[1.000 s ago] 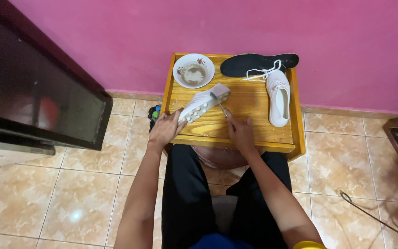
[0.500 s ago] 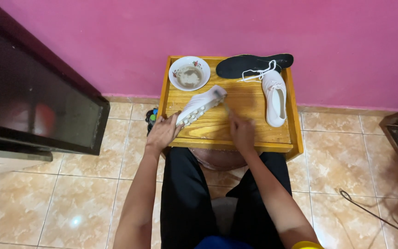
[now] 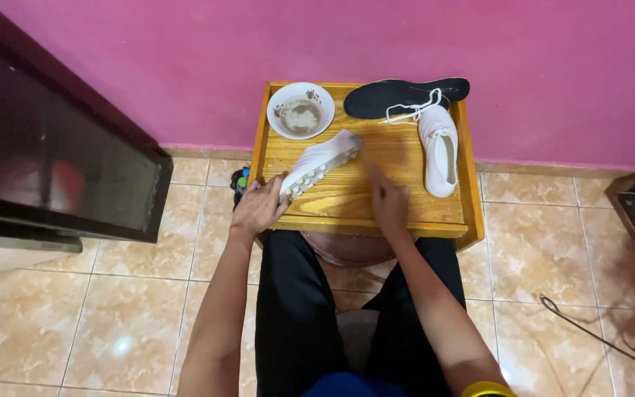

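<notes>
Your left hand (image 3: pixel 257 207) grips the heel of a white studded sports shoe (image 3: pixel 319 163), tipped on its side on the small wooden bench (image 3: pixel 406 209).

Your right hand (image 3: pixel 389 200) rests curled on the bench just beside the shoe; whether it holds anything you cannot tell. Behind stand a white flowered bowl of murky water (image 3: pixel 301 111), a black insole (image 3: pixel 404 95) and the second white shoe (image 3: pixel 439 147), laces trailing, against the pink wall (image 3: pixel 185 59).

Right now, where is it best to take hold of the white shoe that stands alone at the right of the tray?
Probably grip the white shoe across its heel end, coming from the near side: it stands upright, opening up, heel toward the person, with laces and the black insole at its far end.
</notes>
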